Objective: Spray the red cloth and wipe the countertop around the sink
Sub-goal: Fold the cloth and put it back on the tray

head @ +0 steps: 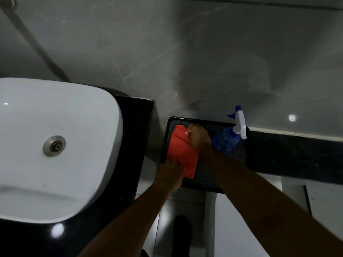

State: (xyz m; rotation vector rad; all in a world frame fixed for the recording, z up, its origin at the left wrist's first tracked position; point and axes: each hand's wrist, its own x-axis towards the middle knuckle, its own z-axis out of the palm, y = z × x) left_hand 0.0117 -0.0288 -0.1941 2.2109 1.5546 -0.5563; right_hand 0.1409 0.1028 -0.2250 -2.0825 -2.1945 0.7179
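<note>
Left hand point(171, 173): gripping red cloth point(182, 153) at tray point(204, 180) near-left edge. Right hand point(199, 135): closed on cloth's far end. Spray bottle point(227, 139): untouched, tray far-right corner. Judged: early; spraying, wiping countertop point(137, 127) around sink point(55, 145) both outstanding.

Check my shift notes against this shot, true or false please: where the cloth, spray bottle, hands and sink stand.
1. The red cloth lies on the dark patterned tray. True.
2. The blue spray bottle with the white trigger is held in the right hand. False: it stands on the tray, untouched.
3. Both hands are on the cloth, the left hand at its near edge. True.
4. The white ceramic sink is full of water. False: its drain shows bare.
</note>
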